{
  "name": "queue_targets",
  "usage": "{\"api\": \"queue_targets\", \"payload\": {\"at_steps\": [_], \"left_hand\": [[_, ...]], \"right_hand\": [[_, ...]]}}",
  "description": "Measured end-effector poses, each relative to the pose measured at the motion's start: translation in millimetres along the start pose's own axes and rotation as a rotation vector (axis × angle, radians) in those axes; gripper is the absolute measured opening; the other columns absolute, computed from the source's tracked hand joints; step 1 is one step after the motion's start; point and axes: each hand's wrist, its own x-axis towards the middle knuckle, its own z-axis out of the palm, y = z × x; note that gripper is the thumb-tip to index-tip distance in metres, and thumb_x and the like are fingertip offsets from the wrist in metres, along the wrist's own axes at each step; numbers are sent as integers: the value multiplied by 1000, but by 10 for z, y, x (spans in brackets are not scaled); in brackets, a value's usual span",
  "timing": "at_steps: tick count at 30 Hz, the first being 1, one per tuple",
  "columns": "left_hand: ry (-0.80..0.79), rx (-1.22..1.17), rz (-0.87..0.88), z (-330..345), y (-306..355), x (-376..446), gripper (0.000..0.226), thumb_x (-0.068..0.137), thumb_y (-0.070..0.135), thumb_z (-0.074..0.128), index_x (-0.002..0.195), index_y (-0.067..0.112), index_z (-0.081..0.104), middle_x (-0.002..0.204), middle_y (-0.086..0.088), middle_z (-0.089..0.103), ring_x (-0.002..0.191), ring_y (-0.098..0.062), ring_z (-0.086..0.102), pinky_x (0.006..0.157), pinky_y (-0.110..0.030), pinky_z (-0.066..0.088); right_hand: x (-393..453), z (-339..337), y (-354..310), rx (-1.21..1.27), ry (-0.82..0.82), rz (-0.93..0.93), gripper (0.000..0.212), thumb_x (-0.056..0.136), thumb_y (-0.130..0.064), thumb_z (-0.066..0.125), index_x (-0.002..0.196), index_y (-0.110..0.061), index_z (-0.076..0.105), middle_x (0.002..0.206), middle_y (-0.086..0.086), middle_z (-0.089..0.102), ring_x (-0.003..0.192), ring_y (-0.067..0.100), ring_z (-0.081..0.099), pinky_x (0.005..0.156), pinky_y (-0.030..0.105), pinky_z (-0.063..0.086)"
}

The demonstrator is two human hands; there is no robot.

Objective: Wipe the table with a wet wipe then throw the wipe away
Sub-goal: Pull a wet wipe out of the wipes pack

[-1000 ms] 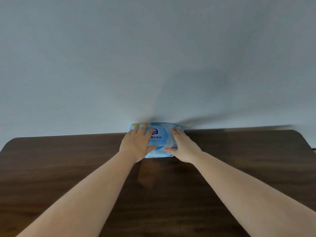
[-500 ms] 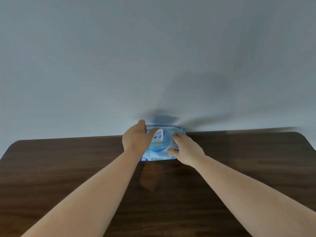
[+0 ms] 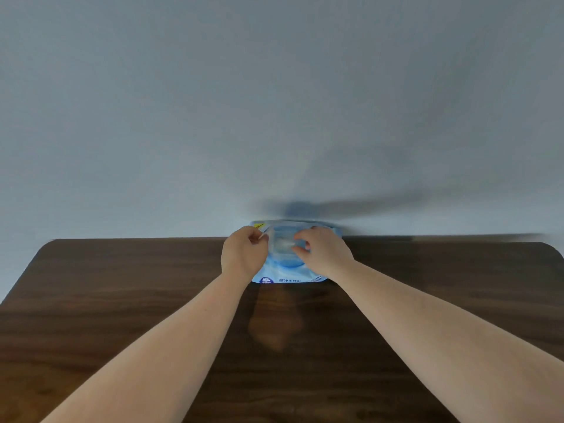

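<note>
Since half second ago, left hand (image 3: 242, 254) peeled seal flap (image 3: 265, 237) aside, pinched closed on it to keep opening clear. Right hand (image 3: 323, 254) fingertips (image 3: 297, 245) nip at wipe; blurred, grasp uncertain. Wet wipe pack (image 3: 287, 270) flat at far edge of table (image 3: 122, 300), against wall.

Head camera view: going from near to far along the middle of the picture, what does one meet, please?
Bare dark wooden table → blue wet wipe pack, with the left hand and the right hand on it → the table's far edge → grey wall.
</note>
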Motion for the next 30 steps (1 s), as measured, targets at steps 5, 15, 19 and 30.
{"api": "queue_targets", "payload": {"at_steps": [5, 15, 19, 30], "left_hand": [[-24, 50, -43, -94, -122, 14, 25, 89, 23, 58, 71, 7, 52, 63, 0, 49, 70, -24, 48, 61, -30, 33], [-61, 191, -60, -176, -123, 29, 33, 92, 28, 50, 62, 16, 44, 61, 1, 49, 61, -18, 47, 55, -28, 35], [-94, 188, -65, -221, -16, -50, 14, 91, 31, 56, 92, 17, 55, 85, 5, 57, 79, -18, 53, 66, -29, 40], [-420, -481, -93, -385, 463, -530, 40, 88, 46, 60, 99, 8, 68, 101, -7, 72, 96, -17, 68, 87, -32, 55]], "right_hand": [[117, 107, -145, -40, 32, 12, 22, 94, -28, 52, 113, -18, 59, 113, 7, 60, 108, 26, 53, 84, 37, 45], [-30, -43, -241, 377, 156, 61, 11, 92, -20, 57, 83, -14, 55, 80, -5, 52, 68, 6, 46, 64, 22, 34], [-199, -307, -210, 766, 246, 255, 7, 89, -18, 59, 83, -14, 57, 82, -2, 59, 69, 11, 58, 64, 27, 45], [-645, -613, -414, 975, 1, 166, 9, 83, -19, 72, 87, -14, 65, 85, 3, 70, 75, 13, 68, 63, 24, 53]]}}
